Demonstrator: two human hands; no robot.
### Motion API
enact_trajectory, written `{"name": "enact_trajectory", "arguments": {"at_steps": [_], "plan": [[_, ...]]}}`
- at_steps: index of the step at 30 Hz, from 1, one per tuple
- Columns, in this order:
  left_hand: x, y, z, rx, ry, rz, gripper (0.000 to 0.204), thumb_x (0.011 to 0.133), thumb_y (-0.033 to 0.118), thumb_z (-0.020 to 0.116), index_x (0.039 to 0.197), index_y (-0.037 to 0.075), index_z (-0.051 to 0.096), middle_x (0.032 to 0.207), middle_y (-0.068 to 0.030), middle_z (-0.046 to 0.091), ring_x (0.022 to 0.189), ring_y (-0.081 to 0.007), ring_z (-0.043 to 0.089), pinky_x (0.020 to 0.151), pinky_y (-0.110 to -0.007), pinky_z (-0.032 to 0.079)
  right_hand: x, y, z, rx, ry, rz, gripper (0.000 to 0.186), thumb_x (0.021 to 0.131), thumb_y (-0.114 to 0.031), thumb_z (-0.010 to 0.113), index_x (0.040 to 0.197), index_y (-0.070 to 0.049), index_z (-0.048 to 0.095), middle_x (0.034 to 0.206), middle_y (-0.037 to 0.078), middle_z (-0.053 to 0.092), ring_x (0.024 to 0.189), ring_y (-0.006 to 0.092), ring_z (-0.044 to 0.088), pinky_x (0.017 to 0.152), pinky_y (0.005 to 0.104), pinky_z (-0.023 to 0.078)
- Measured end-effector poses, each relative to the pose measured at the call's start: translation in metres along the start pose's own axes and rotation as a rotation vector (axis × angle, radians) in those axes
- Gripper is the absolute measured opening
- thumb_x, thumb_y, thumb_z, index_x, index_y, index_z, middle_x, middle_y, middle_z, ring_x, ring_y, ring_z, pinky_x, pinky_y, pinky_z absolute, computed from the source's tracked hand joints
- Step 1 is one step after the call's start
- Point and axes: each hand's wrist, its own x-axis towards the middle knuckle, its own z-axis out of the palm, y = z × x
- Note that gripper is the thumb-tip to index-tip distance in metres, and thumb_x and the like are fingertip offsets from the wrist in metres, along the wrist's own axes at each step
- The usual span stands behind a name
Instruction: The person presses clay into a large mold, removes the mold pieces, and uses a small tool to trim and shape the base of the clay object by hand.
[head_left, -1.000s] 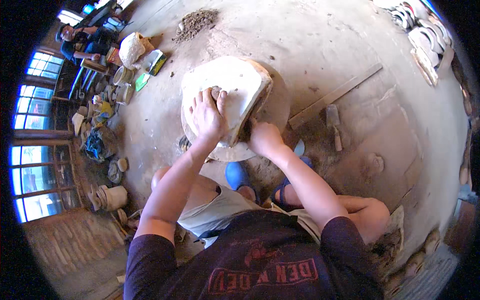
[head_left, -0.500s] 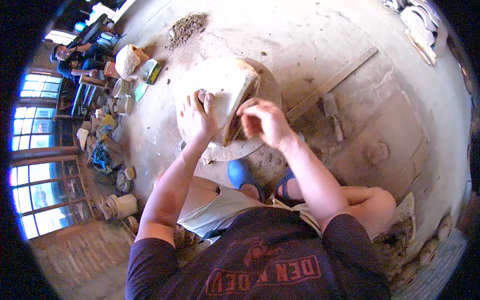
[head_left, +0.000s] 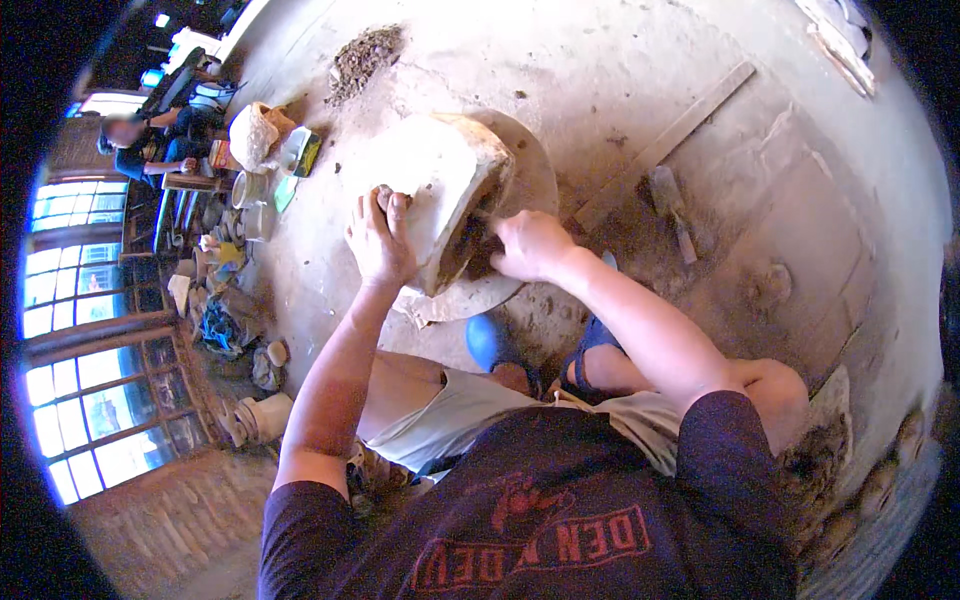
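A large white block, like a plaster mould (head_left: 425,165), rests on a round board (head_left: 535,170) on the floor in front of me. Along its right side runs a dark brown hollow (head_left: 462,235) with a rough rim. My left hand (head_left: 383,245) leans on the mould's near left part, with a small brown lump of clay (head_left: 385,194) between thumb and fingers. At the hollow's edge is my right hand (head_left: 535,245), its fingers curled closed and their tips turned toward the mould. Whatever those fingertips hold, if anything, is hidden.
To the right lie a long wooden board (head_left: 665,145) and a trowel-like tool (head_left: 670,205). A heap of brown crumbs (head_left: 368,60) is beyond the mould. Buckets (head_left: 258,220), bags and pots line the left side, where another person (head_left: 150,150) sits. My blue shoes (head_left: 490,342) are close to the board.
My right hand has come in against the hollow, its fingers now curled closed. My left hand keeps its place on the mould with the lump. The whole view has shifted slightly.
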Motion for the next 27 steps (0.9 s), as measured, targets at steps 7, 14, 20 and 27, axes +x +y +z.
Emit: {"name": "enact_trajectory", "arguments": {"at_steps": [7,14,20,27], "plan": [[-0.001,0.001,0.004,0.023,0.019,-0.050,0.046,0.110,0.048,0.045,0.127,0.010,0.064,0.126,-0.0149,0.063,0.122,-0.0364,0.058,0.107,-0.052,0.037,-0.005,-0.032,0.045,0.085,-0.109,-0.025,0.070,0.082,-0.035,0.074,0.145,-0.009,0.059,0.093,0.029,0.074,0.088,0.0464,0.074,0.079,0.0561,0.060],[-0.003,-0.030,0.020,-0.055,0.123,0.014,0.039,0.110,0.037,0.051,0.125,0.002,0.060,0.116,-0.0157,0.063,0.115,-0.0340,0.060,0.103,-0.048,0.043,-0.021,-0.045,0.034,1.819,0.003,0.357,0.018,0.098,-0.017,0.071,0.088,-0.003,0.069,0.074,0.003,0.065,0.057,0.0116,0.057,0.054,0.0305,0.048],[-0.066,0.060,-0.016,-0.868,-0.092,0.212,0.055,0.110,0.028,0.056,0.146,-0.007,0.033,0.102,-0.0085,0.058,0.095,-0.0200,0.059,0.093,-0.039,0.051,-0.101,-0.062,-0.024,0.698,0.628,0.051,0.039,0.098,-0.031,0.079,0.106,0.006,0.072,0.084,0.009,0.068,0.071,0.0178,0.065,0.063,0.0326,0.053],[-0.105,0.131,-0.036,-0.974,-0.883,0.135,0.057,0.115,0.039,0.046,0.153,-0.001,0.036,0.130,-0.0203,0.062,0.126,-0.0265,0.059,0.109,-0.039,0.046,-0.150,-0.068,-0.048,0.053,0.642,-0.346,0.051,0.090,-0.033,0.080,0.116,0.009,0.068,0.099,0.020,0.067,0.085,0.0386,0.069,0.080,0.0464,0.059]]}}
